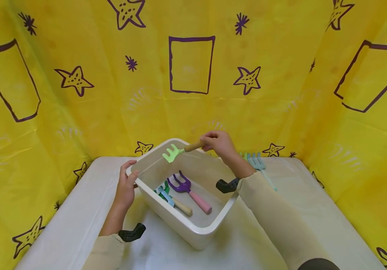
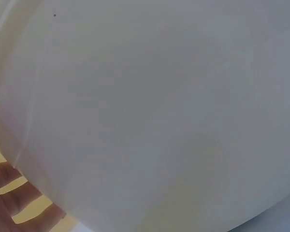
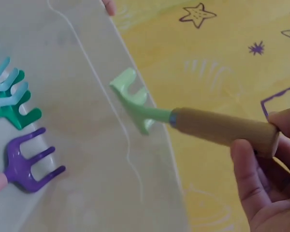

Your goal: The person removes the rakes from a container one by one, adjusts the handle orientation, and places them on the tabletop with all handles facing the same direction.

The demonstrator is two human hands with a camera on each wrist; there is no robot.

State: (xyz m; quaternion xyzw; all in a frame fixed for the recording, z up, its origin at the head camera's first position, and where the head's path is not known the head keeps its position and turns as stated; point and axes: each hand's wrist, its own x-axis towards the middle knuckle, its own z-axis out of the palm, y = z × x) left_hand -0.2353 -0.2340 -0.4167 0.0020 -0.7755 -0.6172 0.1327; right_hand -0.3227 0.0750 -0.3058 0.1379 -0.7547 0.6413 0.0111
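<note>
My right hand (image 1: 221, 145) pinches the wooden handle end of a light green toy hand rake (image 3: 203, 126), whose toothed head hangs over the far part of a white plastic tub (image 1: 198, 227). At the tub's left corner my left hand (image 1: 125, 187) grips the rim, thumb on top; in the left wrist view its fingers (image 2: 21, 198) lie along the tub's edge. A purple hand fork (image 1: 182, 185) with a pink handle lies on the tub's floor. Beside it a light blue rake (image 1: 166, 197) overlaps a green rake (image 3: 21, 113), with a wooden handle below.
Behind my right forearm a pale blue hand fork (image 1: 256, 162) lies on the white table (image 1: 68, 210), with a green tool (image 1: 245, 155) mostly hidden beside it. Yellow sheeting (image 1: 186, 112) with drawn starfish encloses the back and both sides.
</note>
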